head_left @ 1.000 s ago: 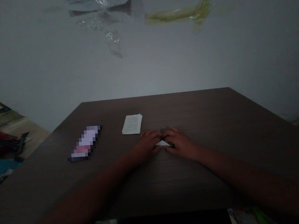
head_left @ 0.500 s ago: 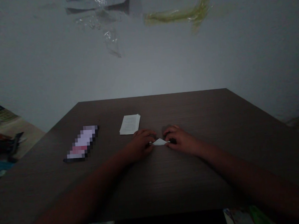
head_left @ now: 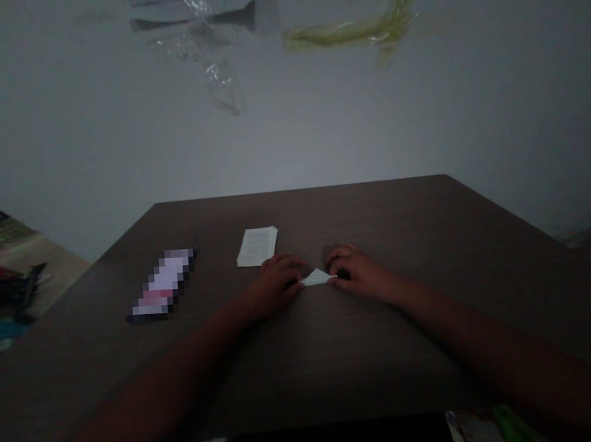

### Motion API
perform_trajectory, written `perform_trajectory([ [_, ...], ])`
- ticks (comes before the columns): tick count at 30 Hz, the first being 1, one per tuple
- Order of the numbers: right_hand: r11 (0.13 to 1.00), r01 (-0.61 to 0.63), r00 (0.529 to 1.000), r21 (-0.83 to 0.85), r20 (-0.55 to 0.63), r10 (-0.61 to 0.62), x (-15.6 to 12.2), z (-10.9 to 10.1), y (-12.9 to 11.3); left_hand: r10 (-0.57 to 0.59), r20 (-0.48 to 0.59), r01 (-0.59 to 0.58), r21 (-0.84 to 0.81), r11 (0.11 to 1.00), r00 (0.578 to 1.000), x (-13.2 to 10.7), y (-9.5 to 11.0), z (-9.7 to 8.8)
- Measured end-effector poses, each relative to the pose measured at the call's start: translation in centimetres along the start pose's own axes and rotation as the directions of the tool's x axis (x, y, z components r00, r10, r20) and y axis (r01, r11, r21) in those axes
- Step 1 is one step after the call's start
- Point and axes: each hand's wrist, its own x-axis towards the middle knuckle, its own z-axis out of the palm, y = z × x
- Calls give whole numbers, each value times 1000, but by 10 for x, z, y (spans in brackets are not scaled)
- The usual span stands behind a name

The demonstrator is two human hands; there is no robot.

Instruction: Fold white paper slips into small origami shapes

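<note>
Since only thin paper is involved, the small white folded paper triangle (head_left: 317,278) is judged to be very light, soft and easily creased, and it may slide readily on the smooth surface beneath it. It appears to lie low on a dark brown wood-grain counter (head_left: 299,204), with its apex directed away from the body. It is flanked by the left hand (head_left: 278,282) and the right hand (head_left: 359,274). The curled fingers (head_left: 299,282) of each hand are drawn together and brought against the triangle's side corners, but whether those corners are firmly pinched or merely pressed down cannot be told. Hold is best taken at those corners or along the folded edge, where the layers should be stiffest, and only light pressure is called for.

Just beyond the triangle and to its left, a stack of white printed paper sheets (head_left: 257,247) is placed. Farther left of the triangle, well apart from it, a long rectangular pixelated object (head_left: 162,286) is laid, its detail hidden. Far beyond the triangle, clear plastic film (head_left: 222,85) and yellow-green tape (head_left: 349,34) are seen on a pale grey wall (head_left: 320,133).
</note>
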Motion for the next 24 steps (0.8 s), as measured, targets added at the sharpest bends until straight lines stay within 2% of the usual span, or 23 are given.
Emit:
perform_trajectory([
  [6, 998, 62, 997, -1, -35, -62, -1, 11, -1, 35, -29, -35, 4, 999, 999, -2, 3, 5],
  [11, 999, 43, 998, 16, -37, -42, 1, 16, 2, -16, -94, 12, -36, 999, 995, 0, 2, 8],
  [24, 995, 91, 994, 27, -65, -89, 0, 21, 9, -9, -115, 9, -8, 1000, 993, 4, -1, 16],
])
